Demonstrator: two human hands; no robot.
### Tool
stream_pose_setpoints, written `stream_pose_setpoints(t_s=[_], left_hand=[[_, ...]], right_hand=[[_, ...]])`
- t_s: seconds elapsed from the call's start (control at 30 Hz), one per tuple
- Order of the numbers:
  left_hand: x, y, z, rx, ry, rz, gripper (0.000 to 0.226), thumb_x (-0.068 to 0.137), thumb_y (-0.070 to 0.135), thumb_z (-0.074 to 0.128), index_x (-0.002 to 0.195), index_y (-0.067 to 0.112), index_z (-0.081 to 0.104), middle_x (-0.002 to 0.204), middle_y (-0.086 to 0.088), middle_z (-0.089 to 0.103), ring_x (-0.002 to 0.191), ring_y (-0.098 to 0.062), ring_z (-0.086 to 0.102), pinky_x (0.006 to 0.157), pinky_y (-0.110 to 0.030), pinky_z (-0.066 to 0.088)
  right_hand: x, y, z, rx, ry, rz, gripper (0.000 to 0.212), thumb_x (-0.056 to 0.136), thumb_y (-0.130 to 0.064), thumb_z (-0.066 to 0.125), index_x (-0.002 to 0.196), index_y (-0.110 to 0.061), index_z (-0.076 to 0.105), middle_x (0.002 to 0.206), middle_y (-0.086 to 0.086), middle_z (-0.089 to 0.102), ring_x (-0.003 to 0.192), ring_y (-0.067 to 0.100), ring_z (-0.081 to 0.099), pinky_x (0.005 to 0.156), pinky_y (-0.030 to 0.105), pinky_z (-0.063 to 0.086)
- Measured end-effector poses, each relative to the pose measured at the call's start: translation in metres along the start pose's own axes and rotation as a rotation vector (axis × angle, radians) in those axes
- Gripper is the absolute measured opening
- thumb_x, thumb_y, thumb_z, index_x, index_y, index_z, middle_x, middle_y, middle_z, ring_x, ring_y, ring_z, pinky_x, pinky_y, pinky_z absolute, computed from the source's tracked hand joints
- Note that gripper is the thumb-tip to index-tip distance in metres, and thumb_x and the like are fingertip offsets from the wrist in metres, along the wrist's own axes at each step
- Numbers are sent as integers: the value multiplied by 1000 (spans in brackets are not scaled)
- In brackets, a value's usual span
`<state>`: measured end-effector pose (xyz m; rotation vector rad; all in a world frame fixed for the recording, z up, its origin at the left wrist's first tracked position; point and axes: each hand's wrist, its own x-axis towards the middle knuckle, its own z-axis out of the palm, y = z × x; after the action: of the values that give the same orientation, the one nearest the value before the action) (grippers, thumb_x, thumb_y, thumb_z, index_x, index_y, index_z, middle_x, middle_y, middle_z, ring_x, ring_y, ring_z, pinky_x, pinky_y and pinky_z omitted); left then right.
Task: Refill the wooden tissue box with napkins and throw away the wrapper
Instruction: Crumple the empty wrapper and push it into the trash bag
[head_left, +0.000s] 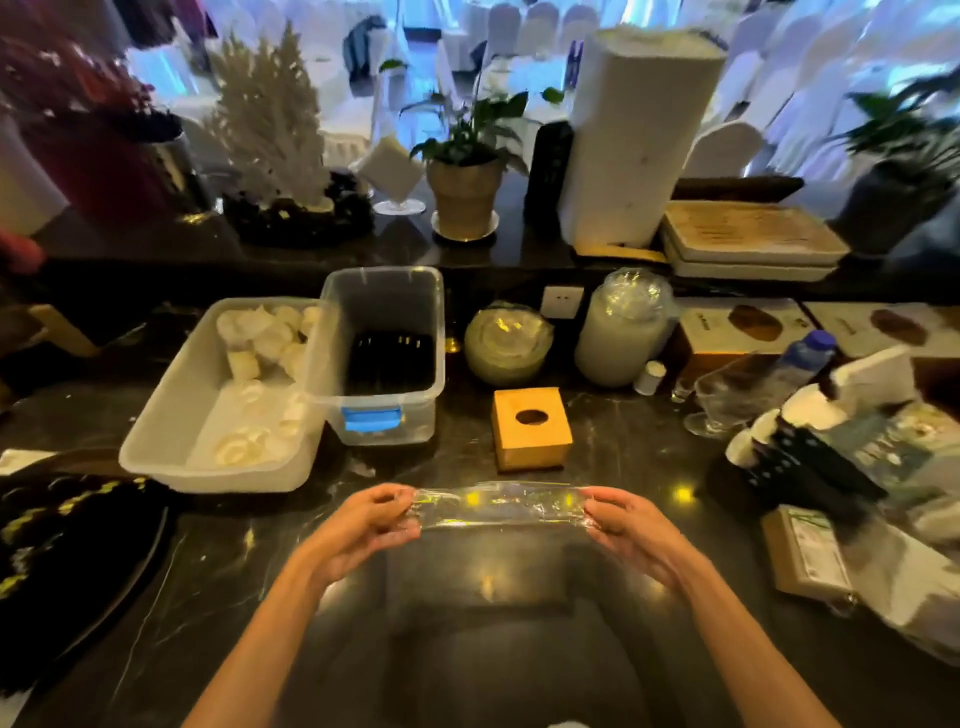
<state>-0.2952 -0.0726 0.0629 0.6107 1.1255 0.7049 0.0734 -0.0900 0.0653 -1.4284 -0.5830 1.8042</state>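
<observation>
A person is standing at a dark marble counter (649, 467), both bare forearms reaching forward from the six o'clock edge of the view. The left hand (363, 525) and the right hand (631, 525) are each pinching one end of a clear plastic wrapper (498, 506), holding it stretched flat between them just above the counter, a little below centre. The fingers of both hands are curling closed on the film, thumbs on top.

The wooden tissue box (531, 428) is sitting upright on the counter just beyond the wrapper, toward twelve o'clock from the hands, apart from them. Its oval top opening is looking dark; whether napkins are inside cannot be told.

Toward ten o'clock, a pale plastic tub (156, 447) is holding white rolled items, and a clear bin with a blue latch (371, 418) is touching its right side. Toward one o'clock, a tall wrapped stack of white napkins (634, 145) is standing on the raised ledge behind. At twelve o'clock on that ledge a potted plant (465, 192) is sitting. At three o'clock, a blurred clutter of packages and a water bottle (802, 358) is crowding the counter.
</observation>
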Motion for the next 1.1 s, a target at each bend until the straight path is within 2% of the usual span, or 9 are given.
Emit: stream_pose_setpoints(t_s=[0.23, 0.47, 0.57, 0.63, 0.73, 0.83, 0.93, 1.0, 1.1], left_hand=[[-18, 157, 70, 174, -36, 404, 32, 92, 0, 54, 124, -4, 59, 106, -21, 60, 85, -21, 64, 70, -25, 61], [-76, 267, 134, 185, -122, 890, 39, 76, 10, 75, 115, 8, 69, 87, -10, 71, 80, -20, 71, 73, -28, 60], [-84, 282, 151, 110, -128, 1026, 34, 66, 22, 86, 96, 9, 75, 81, -8, 76, 77, -21, 74, 70, -29, 61], [-65, 285, 169, 155, -45, 1030, 8, 73, 7, 79, 80, 10, 77, 71, -2, 76, 71, -19, 71, 69, -26, 61], [-28, 282, 193, 254, 229, 915, 42, 76, -24, 46, 63, 7, 70, 59, 5, 72, 71, -18, 64, 60, -19, 56], [-4, 279, 192, 299, 303, 905, 48, 76, -23, 37, 60, 8, 70, 71, 0, 73, 79, -17, 65, 71, -26, 53], [1, 278, 182, 330, 316, 888, 46, 80, -23, 38, 61, 8, 67, 79, -7, 71, 78, -17, 65, 66, -21, 57], [1, 278, 177, 328, 276, 866, 43, 82, -22, 39, 63, 7, 64, 86, -14, 70, 80, -23, 65, 69, -28, 59], [-5, 278, 165, 333, 86, 742, 46, 81, -25, 37, 66, 8, 66, 96, -16, 71, 85, -24, 69, 63, -30, 60]], right_hand=[[-45, -165, 14, -131, -166, -349, 36, 79, -8, 69, 112, -21, 71, 97, -1, 77, 87, 10, 72, 73, 21, 59], [-118, -294, 2, -207, -238, -790, 54, 72, -21, 81, 123, -27, 67, 106, 2, 76, 95, 11, 72, 76, 20, 57], [-129, -313, -2, -257, -68, -1053, 34, 66, -18, 80, 100, -20, 78, 97, 2, 78, 87, 12, 74, 72, 19, 57], [-110, -325, 8, -354, 152, -1138, 20, 74, 0, 70, 75, -18, 78, 88, 5, 79, 79, 15, 72, 77, 25, 57], [-79, -325, 25, -327, 254, -1002, 38, 80, 23, 50, 68, -9, 68, 84, 13, 76, 72, 9, 68, 85, 32, 52], [-64, -324, 15, -495, 209, -884, 31, 85, 12, 52, 80, -10, 74, 103, 20, 74, 76, 20, 65, 72, 27, 53], [-66, -326, 1, -481, -1, -721, 30, 91, 1, 50, 100, -12, 76, 109, 16, 72, 93, 27, 68, 83, 42, 56], [-72, -328, 2, -315, -171, -623, 29, 92, -6, 49, 108, -6, 73, 109, 14, 72, 93, 22, 70, 76, 33, 58], [-82, -332, 13, -453, -133, -769, 23, 92, -4, 57, 106, -14, 74, 109, 8, 73, 98, 19, 67, 86, 30, 53]])
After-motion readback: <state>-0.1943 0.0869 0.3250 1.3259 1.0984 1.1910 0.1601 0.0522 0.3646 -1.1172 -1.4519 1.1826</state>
